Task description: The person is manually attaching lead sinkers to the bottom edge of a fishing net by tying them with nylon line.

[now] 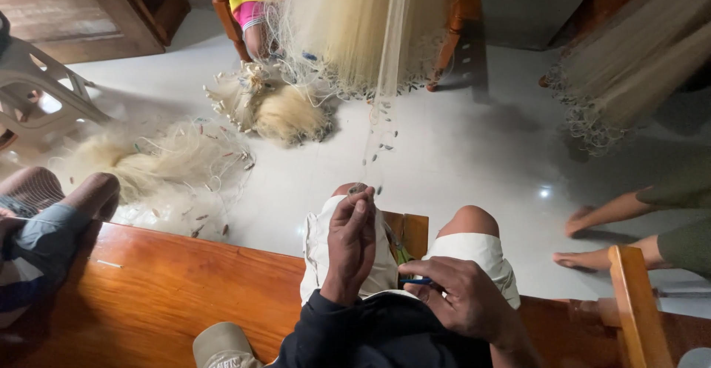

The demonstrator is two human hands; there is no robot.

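My left hand (350, 243) is raised over my left knee, its fingertips pinched on a thin strand of pale fishing net (378, 79) that stretches away toward the hanging bundle ahead. My right hand (459, 294) rests by my lap, closed around a small blue netting tool (416, 281). Small dark sinkers (385, 147) dangle along the net line. I sit on a wooden bench (170, 294) in white shorts (481, 253).
Heaps of pale net lie on the white floor (459, 146) at left (170, 164) and centre (278, 109). Another net bundle (637, 57) hangs at right. A person's knees (67, 190) show at left, another person's feet (592, 238) at right. A white plastic chair (37, 87) stands far left.
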